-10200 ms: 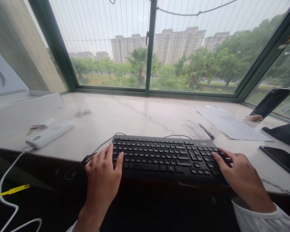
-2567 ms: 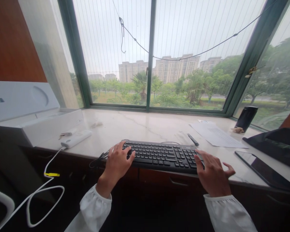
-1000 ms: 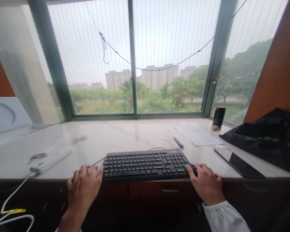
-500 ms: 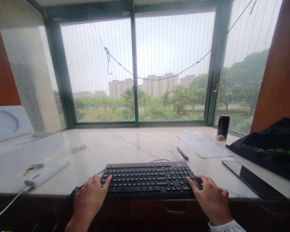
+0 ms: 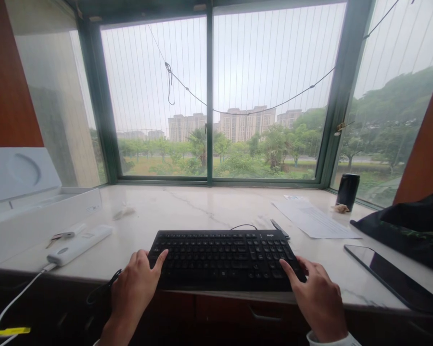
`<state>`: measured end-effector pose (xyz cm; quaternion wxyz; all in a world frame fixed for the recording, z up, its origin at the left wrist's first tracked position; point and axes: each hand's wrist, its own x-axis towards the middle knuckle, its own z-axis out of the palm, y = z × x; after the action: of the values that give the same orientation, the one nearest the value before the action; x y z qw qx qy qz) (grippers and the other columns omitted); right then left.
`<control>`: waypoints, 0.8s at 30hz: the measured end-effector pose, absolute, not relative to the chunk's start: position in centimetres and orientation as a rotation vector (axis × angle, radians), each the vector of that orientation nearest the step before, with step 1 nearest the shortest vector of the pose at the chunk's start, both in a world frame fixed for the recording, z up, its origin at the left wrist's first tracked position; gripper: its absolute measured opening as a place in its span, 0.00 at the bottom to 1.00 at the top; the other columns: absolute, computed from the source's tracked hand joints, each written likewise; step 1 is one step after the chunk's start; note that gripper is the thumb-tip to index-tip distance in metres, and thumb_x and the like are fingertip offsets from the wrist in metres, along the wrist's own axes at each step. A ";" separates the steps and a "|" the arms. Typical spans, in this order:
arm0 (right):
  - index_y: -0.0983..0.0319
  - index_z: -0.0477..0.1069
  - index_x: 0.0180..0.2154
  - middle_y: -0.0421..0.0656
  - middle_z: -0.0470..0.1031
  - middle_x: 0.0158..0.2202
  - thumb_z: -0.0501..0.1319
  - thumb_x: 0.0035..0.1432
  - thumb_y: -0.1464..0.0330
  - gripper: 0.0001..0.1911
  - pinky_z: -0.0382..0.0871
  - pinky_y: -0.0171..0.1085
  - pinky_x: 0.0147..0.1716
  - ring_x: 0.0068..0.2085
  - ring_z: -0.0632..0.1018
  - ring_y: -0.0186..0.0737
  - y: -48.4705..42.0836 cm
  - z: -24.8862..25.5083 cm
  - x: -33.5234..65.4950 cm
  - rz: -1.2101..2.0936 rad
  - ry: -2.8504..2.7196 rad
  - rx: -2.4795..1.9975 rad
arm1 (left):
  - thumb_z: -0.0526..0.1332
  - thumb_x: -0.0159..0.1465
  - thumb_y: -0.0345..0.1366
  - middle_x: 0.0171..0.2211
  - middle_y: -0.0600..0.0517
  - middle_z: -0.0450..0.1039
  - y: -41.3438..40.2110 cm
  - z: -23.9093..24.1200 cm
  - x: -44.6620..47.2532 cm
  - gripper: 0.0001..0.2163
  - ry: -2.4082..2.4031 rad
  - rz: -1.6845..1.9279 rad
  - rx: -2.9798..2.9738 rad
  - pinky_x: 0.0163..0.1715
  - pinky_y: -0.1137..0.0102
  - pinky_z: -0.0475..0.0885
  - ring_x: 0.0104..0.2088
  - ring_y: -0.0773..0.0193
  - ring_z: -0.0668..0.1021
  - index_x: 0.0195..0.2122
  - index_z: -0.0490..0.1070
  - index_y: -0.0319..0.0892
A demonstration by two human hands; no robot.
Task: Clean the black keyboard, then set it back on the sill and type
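Lying at the far left of the pale marble worktop [image 5: 202, 211] is an open white box [image 5: 39, 218], and just right of it a white power bank [image 5: 80, 245] with a white cable [image 5: 19, 295] dropping over the near edge. The left hand [image 5: 135, 288] holds the near left corner of the black keyboard [image 5: 223, 259], thumb on the key face, the other fingers wrapped round the edge; its grip is clamped on that corner. The keyboard sits at the near edge of the worktop, centred before the window. The right hand [image 5: 317, 300] has its grip on the near right corner, thumb on top, fingers along the side. Farther right lie a pen [image 5: 279, 228], a sheet of paper [image 5: 315, 221], a dark cup [image 5: 348, 191], a phone [image 5: 389, 276] and a black bag [image 5: 414, 230].
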<state>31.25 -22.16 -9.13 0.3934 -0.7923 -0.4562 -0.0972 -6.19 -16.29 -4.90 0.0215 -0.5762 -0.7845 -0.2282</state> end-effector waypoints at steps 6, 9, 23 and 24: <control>0.66 0.71 0.49 0.56 0.73 0.48 0.47 0.60 0.45 0.35 0.61 0.50 0.49 0.47 0.74 0.54 -18.1 -4.4 29.0 -0.119 -1.308 -2.073 | 0.38 0.63 0.60 0.50 0.37 0.70 -12.1 -1.2 -6.7 0.33 -2.516 -0.794 -1.684 0.43 0.52 0.68 0.48 0.41 0.74 0.45 0.70 0.38; 0.67 0.72 0.48 0.57 0.73 0.47 0.49 0.60 0.47 0.32 0.62 0.49 0.48 0.50 0.73 0.54 -14.6 -2.5 28.4 -0.032 -1.379 -2.132 | 0.42 0.63 0.58 0.49 0.34 0.70 -8.5 -0.3 -7.2 0.33 -2.525 -0.753 -1.678 0.45 0.52 0.68 0.49 0.40 0.73 0.48 0.71 0.32; 0.65 0.73 0.42 0.56 0.75 0.47 0.51 0.57 0.47 0.30 0.64 0.49 0.46 0.50 0.73 0.55 -2.2 -4.2 27.5 0.208 -1.510 -2.245 | 0.46 0.66 0.42 0.50 0.30 0.70 3.0 -3.0 -8.2 0.23 -2.558 -0.632 -1.718 0.46 0.57 0.67 0.51 0.44 0.73 0.48 0.73 0.31; 0.65 0.73 0.42 0.56 0.75 0.47 0.51 0.57 0.47 0.30 0.64 0.48 0.45 0.50 0.74 0.54 -2.0 -4.6 27.6 0.213 -1.513 -2.247 | 0.47 0.66 0.42 0.50 0.30 0.70 3.1 -3.4 -8.3 0.23 -2.568 -0.620 -1.722 0.46 0.57 0.67 0.51 0.44 0.73 0.48 0.73 0.31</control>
<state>27.56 -2.01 -4.59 0.2106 -0.8084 -0.5442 0.0766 -8.26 3.14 -3.36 -0.0056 -0.5460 -0.8143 -0.1967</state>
